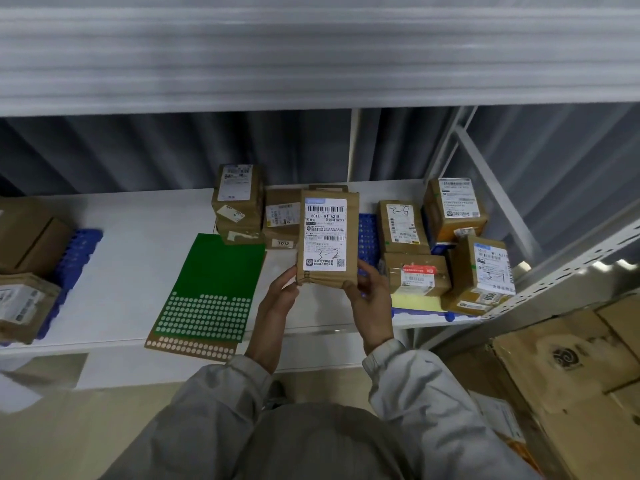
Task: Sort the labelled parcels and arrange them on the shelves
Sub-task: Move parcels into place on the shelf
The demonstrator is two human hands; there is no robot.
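A flat brown parcel (327,237) with a white label marked "3-2" stands upright above the white shelf (138,265). My left hand (280,299) grips its lower left corner and my right hand (369,299) grips its lower right corner. Behind it, at the shelf's back, sit two stacked brown parcels (239,202) and another marked "1012" (282,220). To the right are a parcel marked "5-2" (401,225), one with a red sticker (417,275), a box at the back right (455,209) and one marked "3-1" (485,268).
A green sheet of round white stickers (211,289) lies on the shelf left of my hands. Blue plastic dividers (74,251) and more brown parcels (24,306) sit at the far left. Large cardboard boxes (568,382) stand on the floor at the right, beside the shelf's metal upright (554,282).
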